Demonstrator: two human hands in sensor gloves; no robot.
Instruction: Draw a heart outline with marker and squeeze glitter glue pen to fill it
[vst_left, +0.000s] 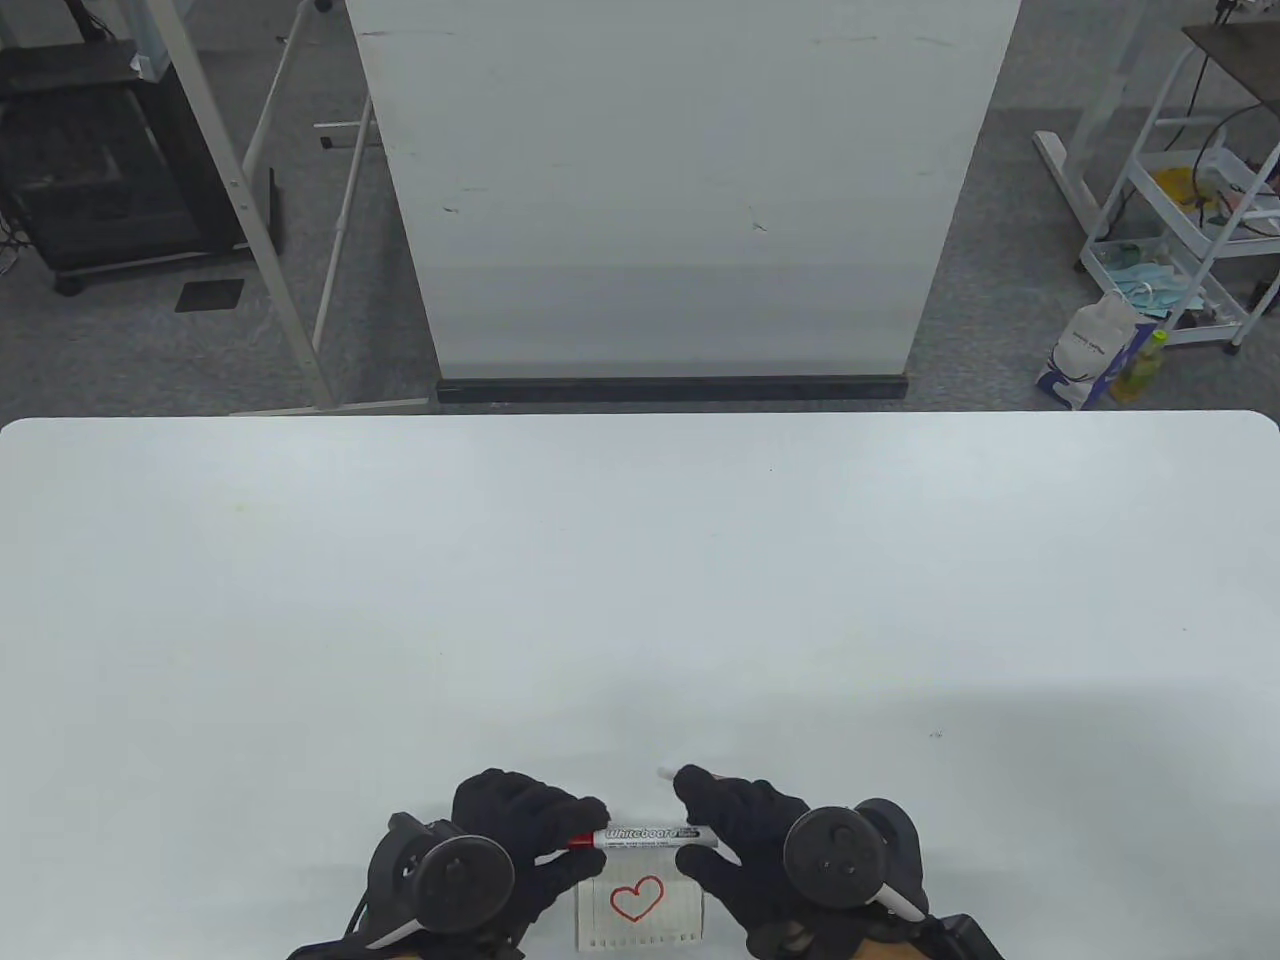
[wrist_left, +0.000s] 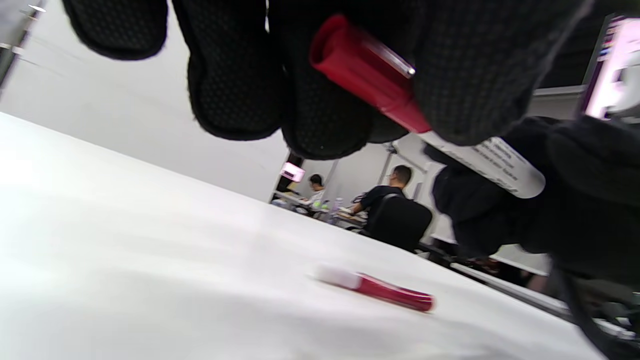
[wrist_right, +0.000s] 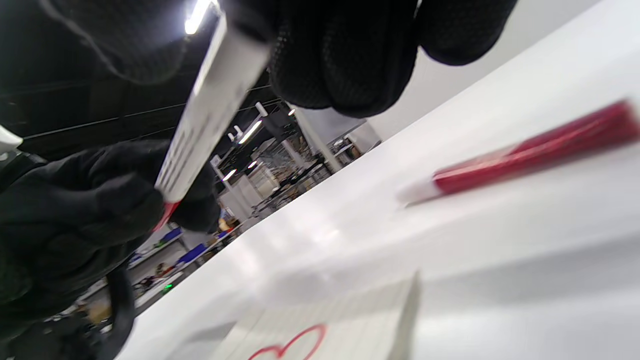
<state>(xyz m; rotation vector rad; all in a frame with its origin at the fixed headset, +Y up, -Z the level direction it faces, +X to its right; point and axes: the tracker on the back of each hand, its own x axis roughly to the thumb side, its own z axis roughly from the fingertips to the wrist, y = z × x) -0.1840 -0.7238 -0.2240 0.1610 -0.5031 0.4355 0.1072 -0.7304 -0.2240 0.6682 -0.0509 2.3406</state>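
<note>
Fingers (vst_left: 585, 812) of the left hand (vst_left: 500, 840) curl round the marker's (vst_left: 650, 835) red cap (wrist_left: 365, 75); the right hand (vst_left: 760, 835) grips its white barrel. Marker hovers level over the paper (vst_left: 640, 910) with its red heart (vst_left: 637, 897), at the bench's (vst_left: 640, 600) near edge. Glitter glue pen (wrist_right: 525, 155) lies just beyond; open bench stretches far.

the marker (vst_left: 648, 836) — white barrel with "whiteboard" lettering, red cap on its left end — lies level above the counter's near edge. just below it rests a small white paper (vst_left: 640, 913) with a red heart outline (vst_left: 637, 898), unfilled. the glitter glue pen (wrist_left: 376, 289) — red body, white tip — lies flat on the counter beyond.
</note>
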